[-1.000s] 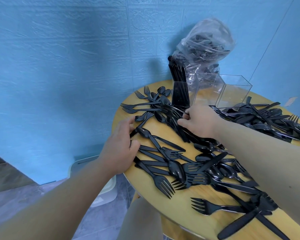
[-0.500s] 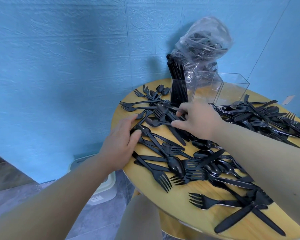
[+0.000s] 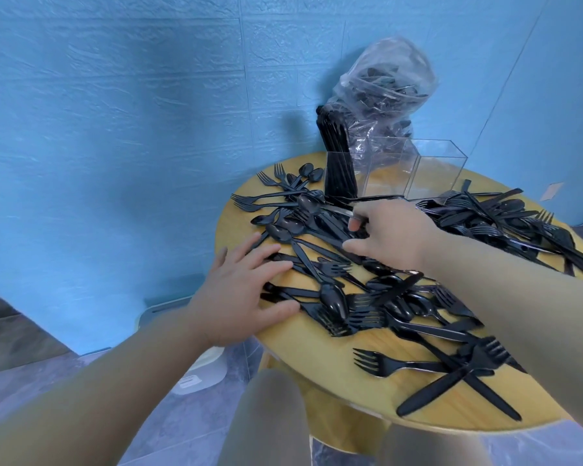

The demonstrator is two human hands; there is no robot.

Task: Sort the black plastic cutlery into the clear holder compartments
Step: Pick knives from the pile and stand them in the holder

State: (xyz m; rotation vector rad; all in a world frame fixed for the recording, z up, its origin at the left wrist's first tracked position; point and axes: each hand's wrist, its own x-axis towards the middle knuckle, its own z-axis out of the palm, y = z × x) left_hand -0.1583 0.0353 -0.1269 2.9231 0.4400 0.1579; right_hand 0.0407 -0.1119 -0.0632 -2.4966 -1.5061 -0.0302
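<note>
Black plastic forks, spoons and knives [image 3: 330, 264] lie scattered in a heap over a round wooden table [image 3: 317, 344]. A clear holder [image 3: 438, 173] with three compartments stands at the back; its left compartment holds upright black knives [image 3: 339, 176], while the middle and right ones look bare. My left hand [image 3: 246, 290] lies flat with spread fingers on the cutlery at the table's left edge. My right hand [image 3: 391, 237] is just in front of the holder, with finger and thumb pinching a black knife [image 3: 337, 210] in the heap.
A clear plastic bag [image 3: 387, 92] full of more black cutlery leans on the blue wall behind the holder. More cutlery is piled at the right [image 3: 505, 223]. A white bin [image 3: 199, 368] sits on the floor by the table. My knees [image 3: 266, 415] are below the front edge.
My left hand has slid right onto the cutlery and spread its fingers flat. My right hand has shifted slightly toward me while working a knife out of the heap.
</note>
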